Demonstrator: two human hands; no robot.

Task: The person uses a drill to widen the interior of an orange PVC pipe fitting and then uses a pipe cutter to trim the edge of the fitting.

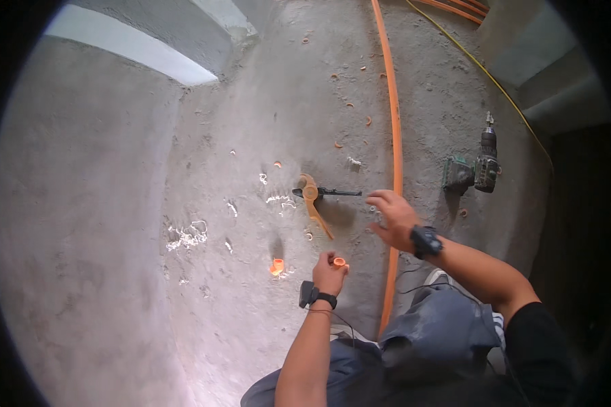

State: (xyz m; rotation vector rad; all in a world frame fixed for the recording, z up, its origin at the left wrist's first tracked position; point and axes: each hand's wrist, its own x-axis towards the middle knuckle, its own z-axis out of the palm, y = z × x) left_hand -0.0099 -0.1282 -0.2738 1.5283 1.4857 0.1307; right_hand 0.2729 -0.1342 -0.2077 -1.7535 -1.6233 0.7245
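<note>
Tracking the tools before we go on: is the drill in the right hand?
No, the drill rests on the floor, apart from the right hand.

The left hand [329, 275] curls closed; the right hand [395, 218] hangs farther forward, its fingers [381, 196] and thumb [379, 231] parted

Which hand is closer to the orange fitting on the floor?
Left. The left hand, holding another orange fitting, is just right of the floor fitting; the right hand is farther right and forward, over the orange pipe.
</note>
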